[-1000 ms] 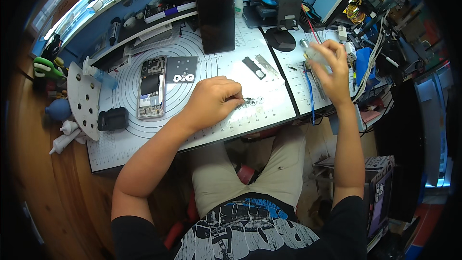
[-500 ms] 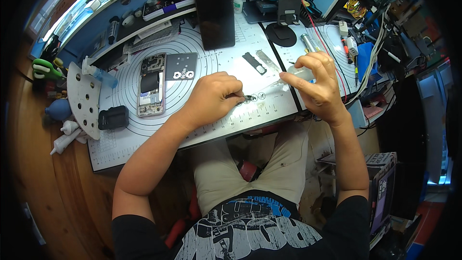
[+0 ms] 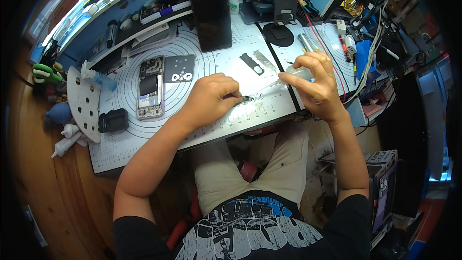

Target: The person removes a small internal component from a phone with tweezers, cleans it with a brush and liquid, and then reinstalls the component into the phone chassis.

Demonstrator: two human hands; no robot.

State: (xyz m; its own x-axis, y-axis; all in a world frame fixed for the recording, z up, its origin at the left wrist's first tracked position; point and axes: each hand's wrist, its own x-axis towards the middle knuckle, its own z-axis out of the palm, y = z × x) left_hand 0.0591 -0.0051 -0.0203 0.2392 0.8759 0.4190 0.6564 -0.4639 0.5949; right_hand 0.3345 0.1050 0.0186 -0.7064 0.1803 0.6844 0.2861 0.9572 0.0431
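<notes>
My left hand [image 3: 214, 96] rests on the white mat [image 3: 260, 110], pinching a small dark part [image 3: 245, 98] over a row of small printed circles. My right hand [image 3: 313, 84] grips a translucent bottle [image 3: 301, 72]; its thin nozzle points down-left to the part at my left fingertips, though I cannot tell if they touch. Behind them lie a dark perforated plate [image 3: 251, 63] and a thin greyish strip [image 3: 264, 61]. Left of my left hand are an opened phone [image 3: 149, 89] and a detached back panel [image 3: 179, 67]. A black phone [image 3: 211, 19] stands upright behind.
A perforated white rack [image 3: 84, 106], blue syringe [image 3: 103, 77], green scissors [image 3: 47, 72] and black case [image 3: 113, 120] sit at left. A phone stand [image 3: 284, 5], red wire, cables [image 3: 375, 53] and assorted tools crowd the back right. A shelf [image 3: 134, 33] runs along the back left.
My right hand has moved down and left from the tools with the bottle, bringing its nozzle to my left fingertips. My left hand stays in nearly the same place.
</notes>
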